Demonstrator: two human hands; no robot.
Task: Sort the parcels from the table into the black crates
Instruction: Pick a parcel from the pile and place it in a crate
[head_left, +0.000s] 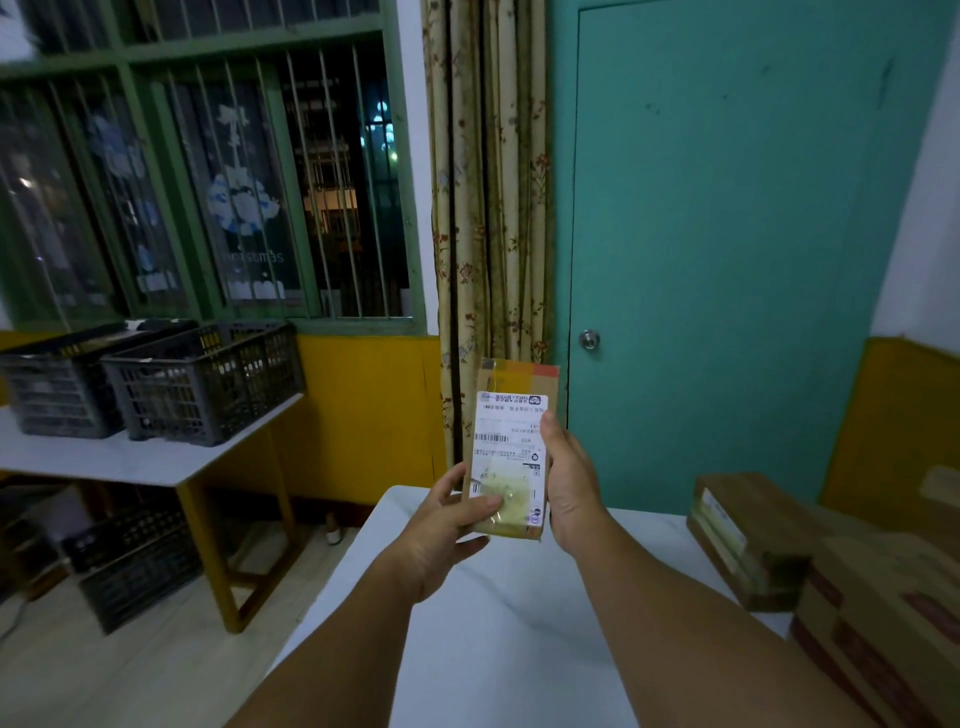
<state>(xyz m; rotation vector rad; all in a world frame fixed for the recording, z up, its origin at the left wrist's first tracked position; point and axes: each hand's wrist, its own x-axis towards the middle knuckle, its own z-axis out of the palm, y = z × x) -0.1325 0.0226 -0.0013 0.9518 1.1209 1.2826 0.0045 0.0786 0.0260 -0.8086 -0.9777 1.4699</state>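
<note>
A narrow cardboard parcel (511, 441) with a white shipping label faces me, lifted above the far end of the white table (498, 623). My left hand (447, 525) grips its lower left corner, thumb on the label. My right hand (566, 478) wraps around its right edge. Two black crates stand side by side on a side table at the left: the nearer crate (208, 384) and the farther crate (57, 384). More cardboard parcels (753, 535) lie on the white table at the right.
The side table (130, 462) under the barred window has wooden legs, with more dark crates (135, 561) on the floor beneath it. A floor gap separates the two tables. A teal door (727, 260) and a curtain (488, 208) stand behind.
</note>
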